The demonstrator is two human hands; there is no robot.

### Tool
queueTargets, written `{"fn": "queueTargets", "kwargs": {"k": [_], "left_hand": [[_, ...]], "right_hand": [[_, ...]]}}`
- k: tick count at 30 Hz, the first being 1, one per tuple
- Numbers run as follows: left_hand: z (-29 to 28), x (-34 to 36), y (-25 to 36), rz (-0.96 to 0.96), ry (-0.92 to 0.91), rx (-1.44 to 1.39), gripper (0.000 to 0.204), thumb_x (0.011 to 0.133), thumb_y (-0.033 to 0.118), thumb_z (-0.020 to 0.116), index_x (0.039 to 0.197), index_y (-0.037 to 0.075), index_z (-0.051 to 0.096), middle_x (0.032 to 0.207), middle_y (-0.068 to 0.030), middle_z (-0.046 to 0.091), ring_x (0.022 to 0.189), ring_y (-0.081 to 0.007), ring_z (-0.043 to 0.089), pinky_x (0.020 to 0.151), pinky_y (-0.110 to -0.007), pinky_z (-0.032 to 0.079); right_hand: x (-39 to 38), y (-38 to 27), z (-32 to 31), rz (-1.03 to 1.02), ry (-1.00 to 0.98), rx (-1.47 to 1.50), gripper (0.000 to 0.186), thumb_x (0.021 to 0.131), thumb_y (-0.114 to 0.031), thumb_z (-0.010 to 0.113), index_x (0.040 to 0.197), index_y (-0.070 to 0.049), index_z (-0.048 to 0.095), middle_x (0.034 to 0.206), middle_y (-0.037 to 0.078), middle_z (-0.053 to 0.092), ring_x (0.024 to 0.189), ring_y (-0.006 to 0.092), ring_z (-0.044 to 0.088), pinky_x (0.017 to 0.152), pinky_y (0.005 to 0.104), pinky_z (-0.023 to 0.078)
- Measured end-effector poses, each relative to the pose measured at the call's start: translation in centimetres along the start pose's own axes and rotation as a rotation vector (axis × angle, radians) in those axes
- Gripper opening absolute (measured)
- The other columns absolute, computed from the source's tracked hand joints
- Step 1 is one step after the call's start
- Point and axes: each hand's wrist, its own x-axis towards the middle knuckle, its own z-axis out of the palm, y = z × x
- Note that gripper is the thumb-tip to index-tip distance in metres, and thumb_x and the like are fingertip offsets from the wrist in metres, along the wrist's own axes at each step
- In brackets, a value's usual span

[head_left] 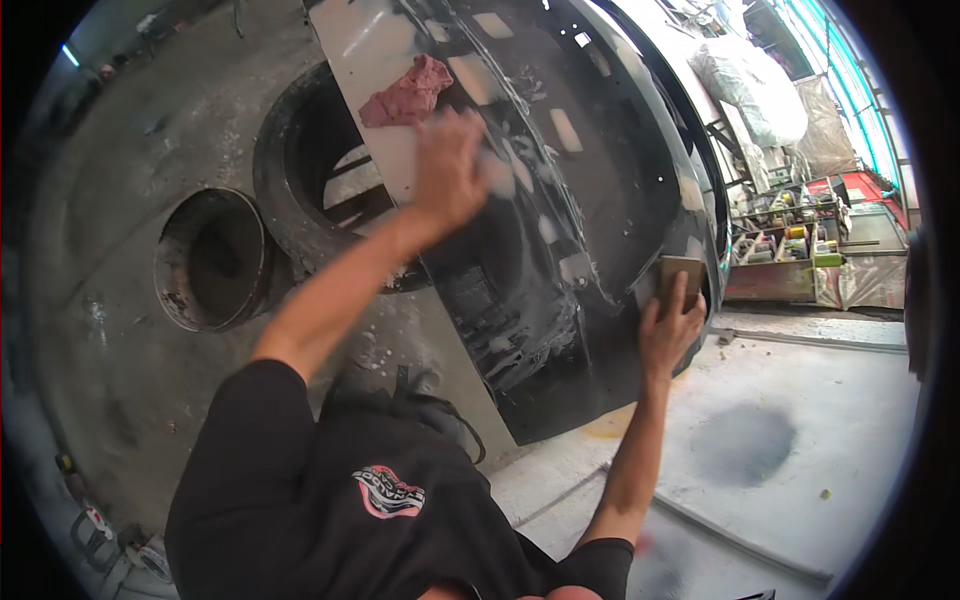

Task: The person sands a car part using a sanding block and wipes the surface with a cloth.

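My left hand [450,170], blurred by motion, is over a pale board [340,30] just below a crumpled pink rag [400,95]; whether its fingers grip anything is unclear. My right hand [672,330] grips a flat brown sanding block [680,268] against the right part of a large dark curved panel [620,150]. The panel has several pale filler patches [565,128] and wet-looking grey streaks.
A large black tyre [285,165] and a metal bucket [210,260] stand on the grey floor at left. At right are a cart [775,275] with coloured containers, a plastic-wrapped bundle [760,90] and a white floor area [850,450] with bars on it.
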Motion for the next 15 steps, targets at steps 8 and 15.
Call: {"fn": "queueTargets", "kwargs": {"k": [8,15], "left_hand": [[3.1,-4.4,12.7,-0.075,-0.48,0.28,0.109,0.102,0.072,0.042,0.164,-0.013,0.018,0.176,-0.0297,0.008,0.165,-0.042,0.002,0.125,-0.074,0.0],[5.7,7.9,3.8,-0.433,-0.316,0.385,0.117,0.1,0.082,0.031,0.164,-0.015,0.015,0.174,-0.0327,0.013,0.165,-0.0429,0.004,0.125,-0.074,0.007]], "right_hand": [[1.2,1.9,2.9,0.266,0.033,0.291,0.064,0.098,-0.04,0.073,0.157,-0.026,0.055,0.134,0.024,0.054,0.124,0.043,0.057,0.104,0.0529,0.047],[1.5,1.0,3.1,0.266,0.077,0.295,0.06,0.1,-0.043,0.069,0.157,-0.029,0.055,0.136,0.023,0.053,0.128,0.0412,0.056,0.102,0.0536,0.048]]}}
